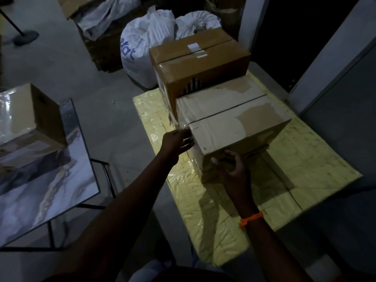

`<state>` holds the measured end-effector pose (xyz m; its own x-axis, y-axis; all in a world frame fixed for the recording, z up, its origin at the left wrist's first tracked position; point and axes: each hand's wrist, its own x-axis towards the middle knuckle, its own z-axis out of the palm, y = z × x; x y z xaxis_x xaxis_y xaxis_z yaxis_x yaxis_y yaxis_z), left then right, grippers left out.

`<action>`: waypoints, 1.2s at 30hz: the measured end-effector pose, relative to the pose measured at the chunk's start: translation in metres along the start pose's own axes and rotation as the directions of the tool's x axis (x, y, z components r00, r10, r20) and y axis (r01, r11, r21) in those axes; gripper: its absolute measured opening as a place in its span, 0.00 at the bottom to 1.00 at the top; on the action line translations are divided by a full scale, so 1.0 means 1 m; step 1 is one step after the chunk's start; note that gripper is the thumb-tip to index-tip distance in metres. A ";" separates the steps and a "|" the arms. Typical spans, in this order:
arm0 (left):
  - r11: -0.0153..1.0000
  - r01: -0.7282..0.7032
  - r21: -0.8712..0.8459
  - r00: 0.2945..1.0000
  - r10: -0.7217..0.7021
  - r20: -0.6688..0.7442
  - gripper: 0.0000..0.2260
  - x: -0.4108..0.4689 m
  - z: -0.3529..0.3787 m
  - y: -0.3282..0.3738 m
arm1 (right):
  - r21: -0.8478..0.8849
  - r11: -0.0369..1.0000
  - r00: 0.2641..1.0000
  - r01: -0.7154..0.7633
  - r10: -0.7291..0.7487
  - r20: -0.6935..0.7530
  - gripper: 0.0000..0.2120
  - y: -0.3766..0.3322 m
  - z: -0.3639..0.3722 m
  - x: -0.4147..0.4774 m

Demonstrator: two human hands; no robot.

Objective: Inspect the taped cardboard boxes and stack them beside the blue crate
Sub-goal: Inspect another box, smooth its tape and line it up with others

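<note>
I am steadying the smaller box [232,117] from two sides, probably to check its tape before lifting. My left hand [177,140] is lying straight-fingered against its left side. My right hand [232,169] is pressing its near face with bent fingers; whether they are hooking a slot I cannot tell. The box is sitting near the left edge of the yellow wrapped pad [305,163], touching the bigger box [203,66] behind. No blue crate is showing. A white sack [138,51] is showing blue letters ending "at".

2 boxes sit on the mat [295,159], the near box [234,121] in front of the far box [199,64].
</note>
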<state>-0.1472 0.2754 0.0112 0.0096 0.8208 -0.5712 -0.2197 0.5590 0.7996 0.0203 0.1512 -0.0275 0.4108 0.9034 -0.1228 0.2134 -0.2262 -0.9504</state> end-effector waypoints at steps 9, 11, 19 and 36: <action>0.964 0.116 0.239 0.992 -0.125 0.023 0.15 -0.043 0.033 -0.055 | 0.111 0.986 0.949 -0.128 0.154 -0.275 0.40 0.017 -0.057 -0.007; 0.914 -0.087 0.397 0.992 0.114 -0.046 0.34 -0.035 0.025 -0.059 | 0.113 0.985 0.953 -0.130 0.156 -0.258 0.42 0.021 -0.058 -0.005; 0.763 -0.373 0.529 0.914 0.203 0.351 0.43 0.013 -0.015 0.000 | 0.236 0.968 0.983 -0.080 0.116 -0.144 0.42 0.021 -0.042 -0.006; 0.919 -0.272 0.286 0.954 0.219 0.204 0.33 -0.156 -0.184 -0.039 | 0.130 0.985 0.979 0.109 -0.083 -0.189 0.36 -0.043 0.019 -0.193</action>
<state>-0.3191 0.1039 0.0346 0.1596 0.9298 -0.3317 0.0749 0.3236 0.9432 -0.0855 -0.0066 0.0318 0.5515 0.8341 0.0128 0.1394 -0.0770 -0.9872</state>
